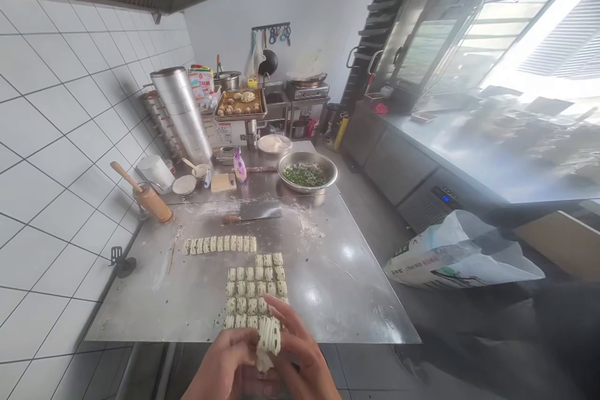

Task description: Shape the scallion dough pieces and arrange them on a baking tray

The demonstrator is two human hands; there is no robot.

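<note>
1. Our left hand [220, 365] and right hand [300, 350] hold a folded dough strip [268, 339] between them, above the near edge of the table.
2. Our right fingers [285, 325] are clamped around the strip, and our left fingers [244, 340] press against its left side.
3. Just beyond, rows of cut dough pieces [255, 290] lie on the steel table [337, 290], with a separate row [219, 244] farther away.
4. Farther still lie a cleaver [257, 211] and, to the right, a metal bowl of chopped greens [307, 173].

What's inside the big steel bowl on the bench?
The round stainless-steel bowl holds a shallow layer of finely chopped green herbs, possibly scallion. The bowl's floor beneath that layer is covered, so anything under it cannot be seen.
</note>
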